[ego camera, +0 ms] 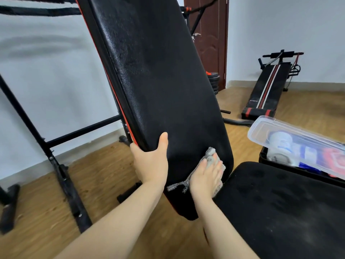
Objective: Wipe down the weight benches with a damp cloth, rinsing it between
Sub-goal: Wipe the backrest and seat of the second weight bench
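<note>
A black padded backrest with a red side stripe rises steeply through the middle of the view. My left hand grips its lower left edge, thumb on the front face. My right hand lies flat, fingers spread, pressing a grey cloth against the lower right part of the pad. A loose end of the cloth trails down to the left of my wrist. The black seat pad lies just to the right, below the backrest.
A black metal rack frame stands on the left against the white wall. A clear plastic box with items inside sits behind the seat at the right. A second, striped sit-up bench lies on the wooden floor near a brown door, next to stacked weight plates.
</note>
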